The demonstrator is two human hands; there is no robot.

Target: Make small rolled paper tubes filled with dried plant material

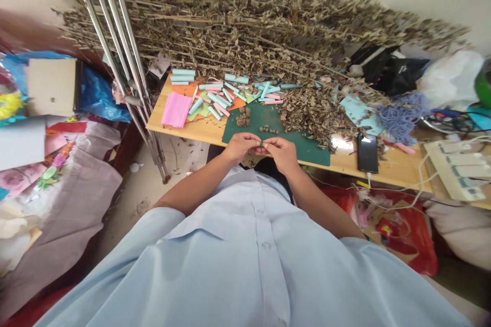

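My left hand (242, 147) and my right hand (283, 153) meet fingertip to fingertip over the near edge of the green cutting mat (312, 156). Pinched between them is a small greenish-brown ball of dried leaf (262, 144), partly covered by the fingers. Just beyond, on the mat, lies a short row of small round leaf balls (268, 129). A clump of similar brown balls (243, 116) sits to their left. The heap of loose dried leaves (310, 112) covers the mat's right side.
Long dried leafy stalks (245, 30) lie along the wall. Rolled blue and pink papers (217, 98) and a pink sheet (176, 110) are at the left. Metal crutches (123, 46) lean beside the table. A phone (367, 153), blue yarn (402, 112) and a power strip (456, 168) are at the right.
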